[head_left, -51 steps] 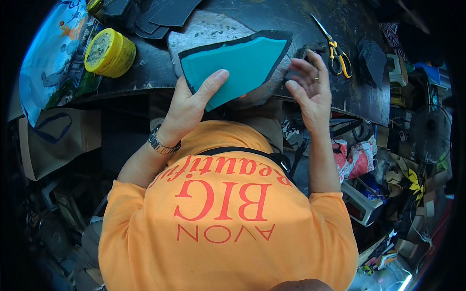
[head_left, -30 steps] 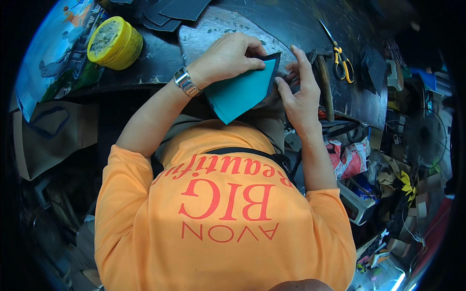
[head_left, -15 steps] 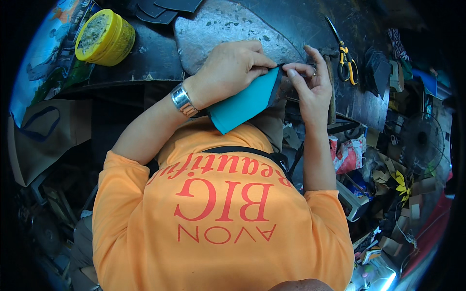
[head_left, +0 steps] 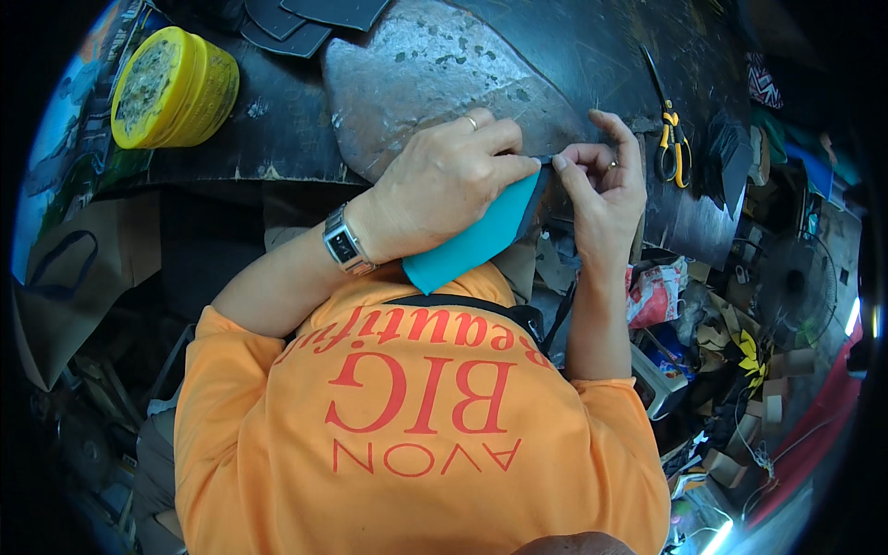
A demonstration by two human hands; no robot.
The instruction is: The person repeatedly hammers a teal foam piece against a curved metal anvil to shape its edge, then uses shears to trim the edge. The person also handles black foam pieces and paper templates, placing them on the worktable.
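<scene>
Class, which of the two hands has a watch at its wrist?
The left hand: a silver watch circles its wrist, while the right hand has a bare wrist.

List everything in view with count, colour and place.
Flat panel with dark border: one, teal, between hands
Round plastic tub: one, yellow, table's left
Metal scissors: one, yellow-black handles, table's right
Flat slab: one, grey, table's middle
Thin flat pieces: several, black, either side of slab
Scuffed worktable: one, dark, ahead
Handled bag: one, brown, below left
Jumbled clutter: uncountable, mixed colours, right
Shirt: one, orange, torso
Watch: one, silver, left wrist
Left hand: one, bare, gripping panel
Right hand: one, bare, gripping panel
</scene>
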